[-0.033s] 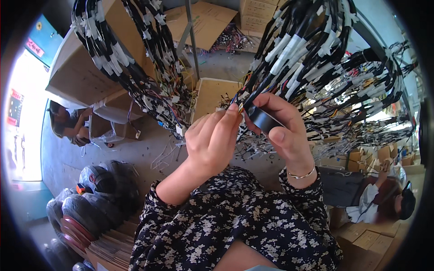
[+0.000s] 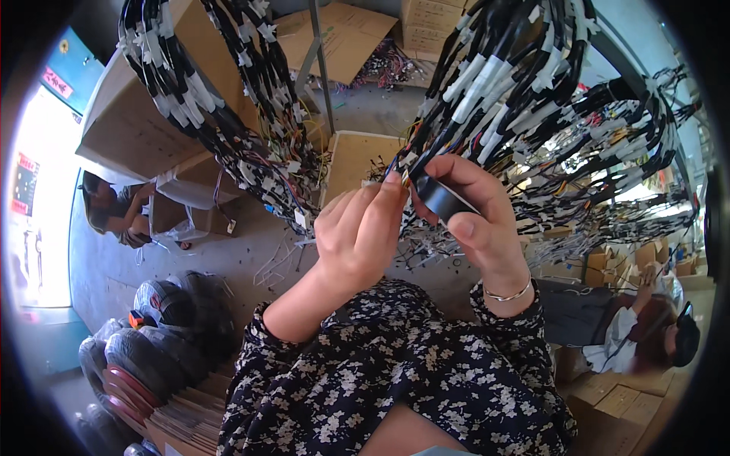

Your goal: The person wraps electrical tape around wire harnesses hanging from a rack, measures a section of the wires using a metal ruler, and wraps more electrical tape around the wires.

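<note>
My right hand (image 2: 483,224) grips a roll of black tape (image 2: 445,199) between thumb and fingers, held up against a hanging wire harness (image 2: 525,91) of black cables with white tape bands. My left hand (image 2: 357,235) is just left of the roll, its fingertips pinched on a thin branch of the same harness with coloured wire ends. The two hands almost touch at the roll. Whether a tape end is under my left fingertips is hidden. A bracelet sits on my right wrist, and both forearms wear dark floral sleeves.
A second harness bundle (image 2: 228,121) hangs at the left. Cardboard boxes (image 2: 129,129) and an open box (image 2: 353,156) stand on the grey floor. A person (image 2: 114,209) sits at the left, another person (image 2: 639,334) at the lower right. Black bagged rolls (image 2: 160,319) lie lower left.
</note>
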Demonstrator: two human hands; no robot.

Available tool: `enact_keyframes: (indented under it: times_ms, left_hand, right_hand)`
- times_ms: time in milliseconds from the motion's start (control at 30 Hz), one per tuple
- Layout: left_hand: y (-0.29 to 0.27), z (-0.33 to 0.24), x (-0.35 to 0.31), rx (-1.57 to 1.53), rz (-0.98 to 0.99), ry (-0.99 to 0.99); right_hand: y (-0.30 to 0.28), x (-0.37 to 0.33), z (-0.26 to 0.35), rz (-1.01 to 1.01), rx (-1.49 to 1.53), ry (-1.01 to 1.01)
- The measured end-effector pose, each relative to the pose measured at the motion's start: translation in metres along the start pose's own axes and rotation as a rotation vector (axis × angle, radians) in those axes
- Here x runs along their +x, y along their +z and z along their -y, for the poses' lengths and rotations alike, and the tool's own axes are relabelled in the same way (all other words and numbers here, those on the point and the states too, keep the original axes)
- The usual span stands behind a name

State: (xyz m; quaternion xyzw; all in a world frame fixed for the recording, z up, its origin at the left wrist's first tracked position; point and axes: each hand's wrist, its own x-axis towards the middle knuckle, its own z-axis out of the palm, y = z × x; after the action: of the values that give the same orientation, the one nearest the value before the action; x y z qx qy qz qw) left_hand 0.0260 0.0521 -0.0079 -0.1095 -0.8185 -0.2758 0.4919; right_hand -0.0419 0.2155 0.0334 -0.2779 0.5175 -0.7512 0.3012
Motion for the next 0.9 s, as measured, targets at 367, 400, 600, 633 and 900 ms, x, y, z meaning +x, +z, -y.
enact_keyframes:
  times_ms: [367,400,600,633,900]
  left_hand:
    - [-0.005,-0.027,0.000,-0.472,-0.032,-0.607]
    - [-0.010,-0.031,0.009,-0.650,0.080,-0.807]
    - [-0.019,-0.019,0.029,-0.940,0.382,-1.116]
    - [-0.021,-0.020,0.032,-1.004,0.386,-1.161]
    - [-0.029,-0.012,0.034,-1.249,0.577,-1.143]
  right_hand:
    - [-0.020,-0.002,0.014,0.025,-0.074,-0.089]
    - [-0.026,-0.001,0.010,-0.021,-0.086,-0.152]
    - [-0.003,0.024,-0.004,-0.219,-0.415,-0.527]
    - [-0.007,0.020,0.008,-0.063,-0.428,-0.366]
    - [-0.020,0.010,0.015,0.211,-0.445,-0.085]
